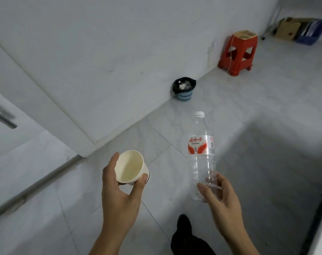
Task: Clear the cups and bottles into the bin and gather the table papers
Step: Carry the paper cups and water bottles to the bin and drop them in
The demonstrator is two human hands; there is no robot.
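My left hand grips a white paper cup between thumb and fingers, its empty mouth turned toward me. An empty clear plastic bottle with a white cap and a red-and-white label stands upright in my right hand, which holds it near the base. Further ahead, a small blue basket bin lined with a black bag stands on the floor against the wall, with some rubbish inside. No table papers are in view.
A red plastic stool stands by the wall beyond the bin. A cardboard box and blue folders lie at the far right. A door with a handle is on the left. My dark shoe is on the tiled floor.
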